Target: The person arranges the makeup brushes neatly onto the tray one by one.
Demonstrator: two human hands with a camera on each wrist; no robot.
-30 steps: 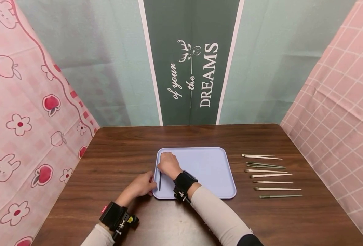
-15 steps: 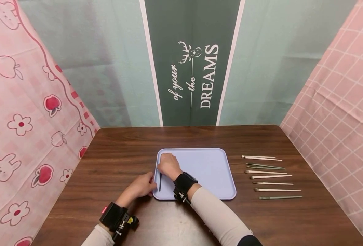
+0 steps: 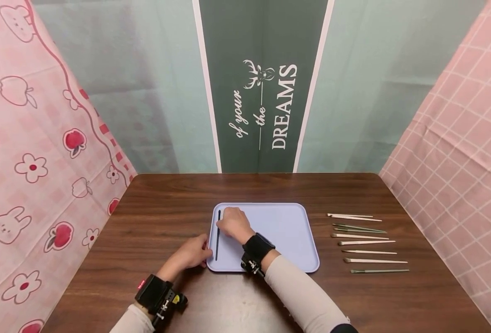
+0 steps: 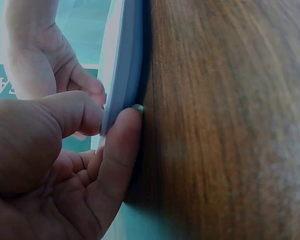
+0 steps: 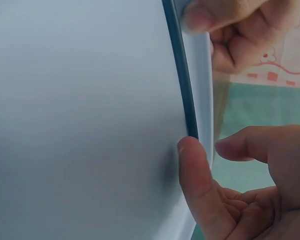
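Note:
A slim dark brush (image 3: 218, 240) lies lengthwise along the left side of the pale lilac tray (image 3: 279, 236). My left hand (image 3: 188, 252) pinches the tray's near-left rim; the left wrist view shows thumb and finger on either side of the edge (image 4: 122, 65). Over the tray, just right of the brush, is my right hand (image 3: 234, 223). In the right wrist view a fingertip (image 5: 190, 150) of that hand sits right at the dark brush handle (image 5: 182, 65), while its thumb and finger stand apart with a gap between them.
Right of the tray, several cream brushes (image 3: 366, 243) and green brushes (image 3: 379, 271) lie roughly parallel on the brown wooden table (image 3: 166, 199). Pink patterned cloth (image 3: 33, 208) hangs at the left, pink checked cloth (image 3: 457, 152) at the right, and a green curtain (image 3: 166, 92) behind.
My right hand has shifted slightly right, uncovering the upper part of the dark brush. The left hand stays at the tray rim. The head view has tilted up a little.

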